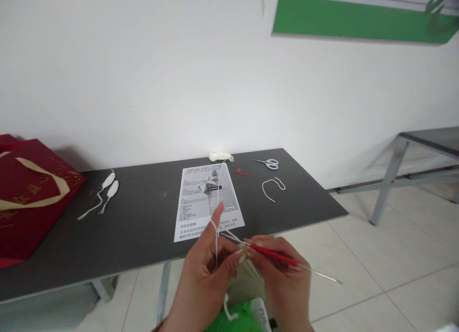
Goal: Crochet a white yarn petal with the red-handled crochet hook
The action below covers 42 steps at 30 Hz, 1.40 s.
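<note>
My left hand is raised in front of the table edge, its thumb and fingers pinching a small piece of white crochet work. Around its upright index finger runs a strand of white yarn. In my right hand is a crochet hook with a red handle; its metal shaft points out to the right. The hook's working tip meets the yarn between both hands, partly hidden by fingers. A white yarn tail dangles below. The yarn skein lies at the table's back edge.
On the dark table are a printed pattern sheet, scissors, a small red needle-like stick, a cut yarn piece and two finished white petals. A red gift bag stands left. Another table is far right.
</note>
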Tool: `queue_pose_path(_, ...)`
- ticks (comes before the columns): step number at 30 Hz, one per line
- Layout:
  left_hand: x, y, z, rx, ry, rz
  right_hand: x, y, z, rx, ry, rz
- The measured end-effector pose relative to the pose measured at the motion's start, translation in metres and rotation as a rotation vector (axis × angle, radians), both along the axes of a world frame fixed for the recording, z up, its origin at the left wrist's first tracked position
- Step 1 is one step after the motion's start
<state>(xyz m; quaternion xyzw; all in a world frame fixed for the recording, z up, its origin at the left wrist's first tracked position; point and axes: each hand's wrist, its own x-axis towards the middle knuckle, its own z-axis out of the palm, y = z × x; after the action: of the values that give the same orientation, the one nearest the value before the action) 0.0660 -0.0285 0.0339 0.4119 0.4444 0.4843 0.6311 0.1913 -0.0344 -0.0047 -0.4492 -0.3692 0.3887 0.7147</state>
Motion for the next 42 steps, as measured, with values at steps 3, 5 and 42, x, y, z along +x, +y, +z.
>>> queue_pose_path(3,0.001,-0.002,0.000,-0.034,-0.042,0.018,0.002,0.002,-0.001,-0.120,0.197,0.166)
queue_pose_path(5,-0.002,-0.002,0.001,-0.042,-0.069,0.021,0.001,0.002,0.000,-0.154,0.331,0.295)
queue_pose_path(42,-0.004,-0.004,-0.010,-0.026,0.017,0.073,0.012,0.000,-0.009,-0.079,0.150,0.350)
